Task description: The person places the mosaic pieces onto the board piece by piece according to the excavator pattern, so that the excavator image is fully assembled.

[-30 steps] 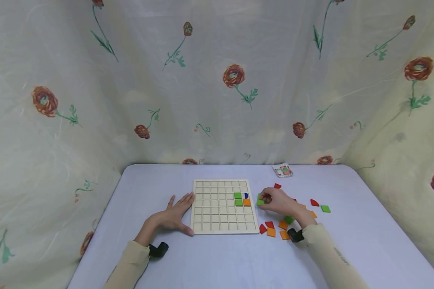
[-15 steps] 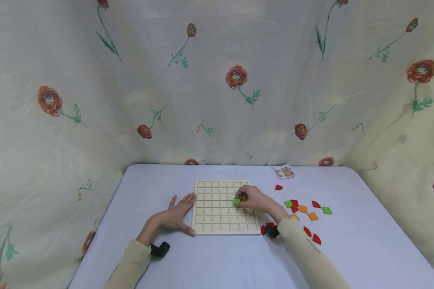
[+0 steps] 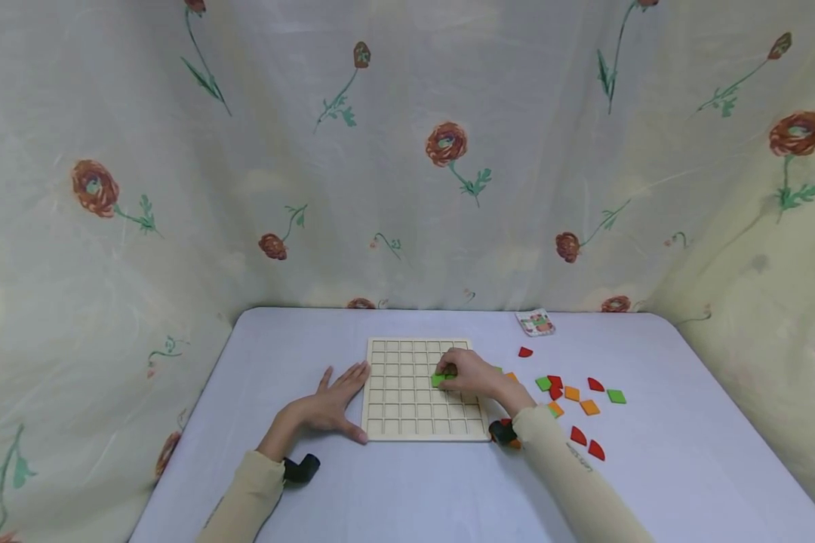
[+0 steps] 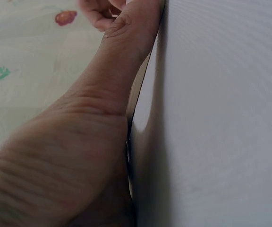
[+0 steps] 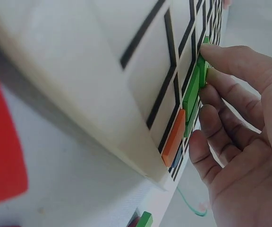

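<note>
A pale wooden grid board [image 3: 401, 415] lies on the table. My left hand [image 3: 333, 403] has its fingers spread, with fingertips and thumb at the board's left edge; in the left wrist view its thumb [image 4: 114, 66] lies along that edge. My right hand [image 3: 477, 375] is over the board's right part and pinches a green square tile [image 5: 203, 68] between thumb and forefinger, at the grid surface. Beside that tile, another green tile [image 5: 191, 92], an orange tile [image 5: 174, 137] and a partly hidden blue piece [image 5: 177, 158] sit in the grid; in the head view the hand mostly covers them.
Right of the board lie loose red quarter-round pieces [image 3: 596, 450], orange squares [image 3: 589, 407] and green squares [image 3: 616, 396]. Some pieces are partly under the right wrist. A small printed card [image 3: 535, 323] lies near the table's back edge. A flowered cloth [image 3: 407, 188] hangs behind.
My right hand has moved left from beside the board to over the grid, carrying green, then shifted slightly further left. My left hand stays at the board's left edge.
</note>
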`<action>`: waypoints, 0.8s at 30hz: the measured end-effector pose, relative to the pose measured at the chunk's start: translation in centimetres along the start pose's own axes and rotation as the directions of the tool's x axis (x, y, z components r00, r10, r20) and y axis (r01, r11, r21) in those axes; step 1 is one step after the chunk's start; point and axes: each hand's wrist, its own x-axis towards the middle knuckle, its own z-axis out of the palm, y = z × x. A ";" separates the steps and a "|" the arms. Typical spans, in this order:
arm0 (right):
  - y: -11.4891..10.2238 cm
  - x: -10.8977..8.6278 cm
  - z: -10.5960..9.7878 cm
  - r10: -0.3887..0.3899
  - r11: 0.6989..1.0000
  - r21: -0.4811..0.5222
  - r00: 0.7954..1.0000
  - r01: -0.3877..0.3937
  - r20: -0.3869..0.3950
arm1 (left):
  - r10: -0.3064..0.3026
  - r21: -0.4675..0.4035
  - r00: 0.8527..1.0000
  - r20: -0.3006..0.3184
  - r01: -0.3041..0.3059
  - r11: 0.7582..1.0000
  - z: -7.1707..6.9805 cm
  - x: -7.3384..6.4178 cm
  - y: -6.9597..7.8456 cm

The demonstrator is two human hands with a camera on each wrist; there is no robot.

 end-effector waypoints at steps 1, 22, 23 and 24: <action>0.0 0.0 0.0 -0.002 1.000 -0.007 1.000 0.002 0.001 | 0.000 0.000 1.000 0.000 0.000 1.000 0.0 0.0 0.0; 0.6 -2.1 -1.5 0.020 0.996 0.085 0.998 -0.016 -0.053 | 0.002 0.003 1.000 -0.004 -0.002 1.000 0.3 0.4 -0.3; 1.1 -2.6 -1.9 0.028 0.995 0.095 0.998 -0.023 -0.054 | 0.002 0.000 1.000 -0.004 -0.002 1.000 0.3 0.3 -0.3; 1.6 -3.1 -2.3 0.039 0.994 0.106 0.998 -0.032 -0.055 | 0.001 -0.002 1.000 -0.003 -0.001 1.000 0.3 0.3 -0.2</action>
